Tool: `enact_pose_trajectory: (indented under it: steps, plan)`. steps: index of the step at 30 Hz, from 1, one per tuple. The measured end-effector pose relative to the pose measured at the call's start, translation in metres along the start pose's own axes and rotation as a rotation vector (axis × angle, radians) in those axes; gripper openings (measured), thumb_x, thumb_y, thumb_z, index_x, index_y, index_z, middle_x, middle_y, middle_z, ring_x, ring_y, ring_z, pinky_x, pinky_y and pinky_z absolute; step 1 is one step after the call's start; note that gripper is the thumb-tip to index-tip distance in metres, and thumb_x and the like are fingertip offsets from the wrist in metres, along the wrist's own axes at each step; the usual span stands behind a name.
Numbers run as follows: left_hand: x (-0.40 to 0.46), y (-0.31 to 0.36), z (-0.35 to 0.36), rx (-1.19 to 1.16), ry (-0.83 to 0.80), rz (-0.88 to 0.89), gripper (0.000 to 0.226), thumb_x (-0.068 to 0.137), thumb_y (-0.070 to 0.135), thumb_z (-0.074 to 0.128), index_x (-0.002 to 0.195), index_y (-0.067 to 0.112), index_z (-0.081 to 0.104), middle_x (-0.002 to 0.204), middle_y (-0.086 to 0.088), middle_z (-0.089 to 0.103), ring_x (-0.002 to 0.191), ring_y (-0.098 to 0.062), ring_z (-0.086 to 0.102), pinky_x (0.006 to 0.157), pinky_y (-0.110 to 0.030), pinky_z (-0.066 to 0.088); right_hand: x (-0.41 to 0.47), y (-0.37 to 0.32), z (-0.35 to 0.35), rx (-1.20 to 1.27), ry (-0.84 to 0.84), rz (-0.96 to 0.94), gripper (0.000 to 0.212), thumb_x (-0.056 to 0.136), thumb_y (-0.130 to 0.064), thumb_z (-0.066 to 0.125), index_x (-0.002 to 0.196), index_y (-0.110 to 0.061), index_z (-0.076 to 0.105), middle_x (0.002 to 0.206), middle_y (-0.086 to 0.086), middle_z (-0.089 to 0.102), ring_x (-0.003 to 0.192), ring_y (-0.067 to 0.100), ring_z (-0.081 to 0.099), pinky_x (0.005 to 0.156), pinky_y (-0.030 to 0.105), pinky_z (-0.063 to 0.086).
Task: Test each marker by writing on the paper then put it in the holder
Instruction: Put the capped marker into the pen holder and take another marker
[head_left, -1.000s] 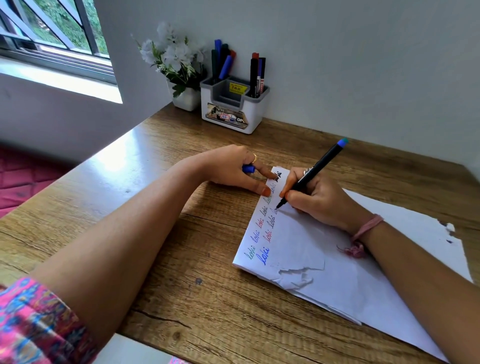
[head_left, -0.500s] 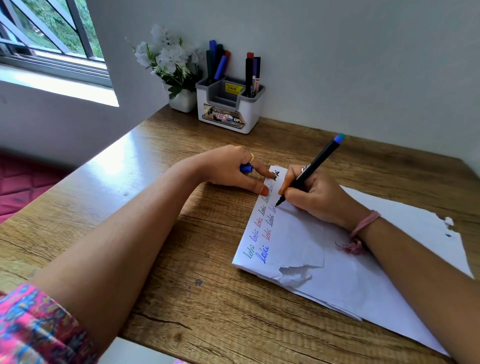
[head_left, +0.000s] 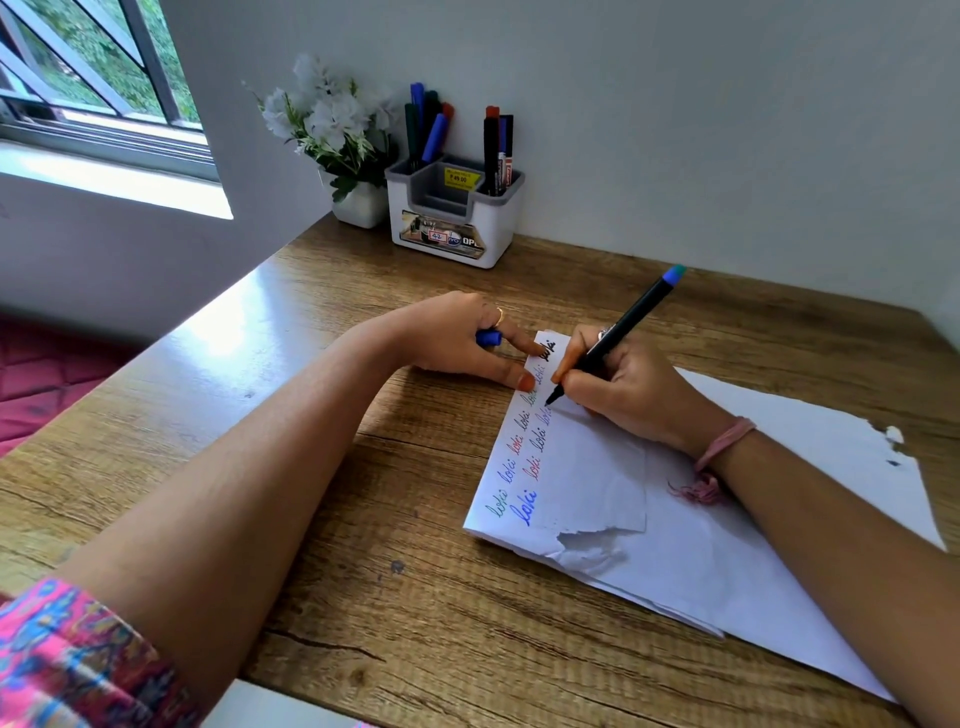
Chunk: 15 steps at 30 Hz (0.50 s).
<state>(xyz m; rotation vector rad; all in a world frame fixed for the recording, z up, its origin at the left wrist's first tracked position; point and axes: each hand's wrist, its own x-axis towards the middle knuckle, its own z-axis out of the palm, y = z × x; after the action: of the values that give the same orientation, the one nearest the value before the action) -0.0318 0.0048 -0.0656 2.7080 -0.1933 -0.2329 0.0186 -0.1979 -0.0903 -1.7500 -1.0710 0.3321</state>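
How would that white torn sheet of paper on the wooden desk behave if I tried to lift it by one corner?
The white torn sheet of paper would probably droop, since it looks thin and already creased. The ragged tear near its front edge may rip further under a pull. It seems light enough to slide on the smooth wooden desk, likely why the left hand presses fingertips on its corner while the right hand writes.

Mostly buried in the curled left hand (head_left: 457, 338), a blue cap (head_left: 489, 338), only its end showing. Beneath the right hand (head_left: 621, 384), part of the second row of writing on the paper (head_left: 597, 478). Far beyond both hands, lower barrels of markers sunk inside the holder (head_left: 452, 228), label print too small to read. Right forearm cut by the frame edge.
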Motion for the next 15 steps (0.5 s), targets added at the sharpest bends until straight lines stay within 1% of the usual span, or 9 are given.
enact_pose_trajectory:
  steps: [2, 6, 7, 8, 9, 10, 12, 14, 15]
  plan:
    - [0.0006, 0.0000, 0.0005, -0.003, 0.006, 0.006, 0.060, 0.061, 0.073, 0.054, 0.117, 0.053, 0.053, 0.100, -0.008, 0.065, 0.089, -0.026, 0.059, 0.080, -0.043, 0.047, 0.0002, -0.0001, 0.0000, -0.012, 0.001, 0.006, 0.009, 0.061, -0.033, 0.058, 0.066, -0.025, 0.057, 0.054, -0.015, 0.057, 0.051, -0.001, 0.051, 0.054, 0.010, 0.038]
    - [0.0014, -0.0020, 0.0006, -0.014, 0.000, 0.010, 0.060, 0.060, 0.074, 0.054, 0.116, 0.053, 0.054, 0.107, -0.009, 0.066, 0.091, -0.025, 0.060, 0.082, -0.044, 0.048, -0.0010, -0.0014, -0.0012, -0.034, -0.019, 0.003, 0.007, 0.064, -0.030, 0.058, 0.067, -0.024, 0.057, 0.054, -0.015, 0.057, 0.051, -0.001, 0.051, 0.054, 0.011, 0.039]
    - [0.0012, -0.0020, 0.0008, -0.013, 0.007, 0.016, 0.058, 0.063, 0.072, 0.056, 0.117, 0.051, 0.055, 0.105, -0.006, 0.066, 0.091, -0.022, 0.060, 0.080, -0.042, 0.049, -0.0012, -0.0016, -0.0016, -0.023, -0.017, 0.004, 0.005, 0.066, -0.027, 0.059, 0.068, -0.023, 0.057, 0.053, -0.014, 0.057, 0.050, 0.000, 0.050, 0.053, 0.012, 0.038]
    - [0.0004, -0.0014, 0.0010, -0.014, 0.021, 0.024, 0.056, 0.067, 0.068, 0.060, 0.119, 0.047, 0.055, 0.101, -0.002, 0.065, 0.089, -0.018, 0.059, 0.076, -0.035, 0.049, -0.0014, -0.0021, -0.0020, 0.005, -0.006, 0.006, 0.003, 0.070, -0.020, 0.059, 0.069, -0.021, 0.056, 0.051, -0.014, 0.057, 0.048, 0.000, 0.049, 0.051, 0.012, 0.038]
    - [-0.0003, -0.0005, 0.0012, -0.012, 0.040, 0.029, 0.055, 0.072, 0.062, 0.063, 0.122, 0.044, 0.055, 0.096, 0.002, 0.063, 0.086, -0.014, 0.058, 0.071, -0.028, 0.046, -0.0014, -0.0020, -0.0026, 0.041, 0.014, 0.007, 0.005, 0.073, -0.014, 0.057, 0.071, -0.018, 0.055, 0.049, -0.012, 0.055, 0.045, 0.001, 0.047, 0.048, 0.012, 0.037]
    - [-0.0008, -0.0003, 0.0015, -0.010, 0.059, 0.033, 0.055, 0.074, 0.058, 0.065, 0.125, 0.041, 0.054, 0.093, 0.004, 0.061, 0.084, -0.012, 0.056, 0.067, -0.025, 0.043, -0.0017, -0.0028, -0.0030, 0.081, 0.039, 0.013, 0.006, 0.075, -0.012, 0.054, 0.072, -0.017, 0.054, 0.048, -0.010, 0.054, 0.043, 0.002, 0.045, 0.045, 0.014, 0.036]
    - [-0.0016, 0.0002, 0.0026, -0.026, 0.073, 0.057, 0.053, 0.079, 0.054, 0.063, 0.128, 0.037, 0.053, 0.090, 0.005, 0.058, 0.080, -0.010, 0.054, 0.064, -0.027, 0.040, -0.0014, -0.0039, -0.0031, 0.151, 0.088, 0.027, 0.007, 0.078, -0.011, 0.051, 0.074, -0.017, 0.054, 0.048, -0.007, 0.050, 0.042, 0.006, 0.042, 0.043, 0.017, 0.035]
    - [-0.0020, -0.0001, 0.0037, -0.052, 0.076, 0.080, 0.044, 0.086, 0.048, 0.058, 0.128, 0.034, 0.054, 0.089, 0.010, 0.056, 0.078, -0.004, 0.051, 0.063, -0.024, 0.036, -0.0008, -0.0045, -0.0031, 0.212, 0.120, 0.036, 0.007, 0.079, -0.012, 0.051, 0.077, -0.016, 0.055, 0.051, -0.007, 0.051, 0.047, 0.008, 0.044, 0.046, 0.019, 0.038]
    - [-0.0021, 0.0001, 0.0037, -0.065, 0.077, 0.088, 0.039, 0.090, 0.043, 0.055, 0.128, 0.032, 0.054, 0.093, 0.011, 0.056, 0.081, -0.003, 0.050, 0.065, -0.022, 0.037, -0.0002, -0.0045, -0.0032, 0.245, 0.127, 0.041, 0.008, 0.079, -0.012, 0.050, 0.077, -0.016, 0.057, 0.055, -0.007, 0.053, 0.050, 0.008, 0.046, 0.048, 0.019, 0.040]
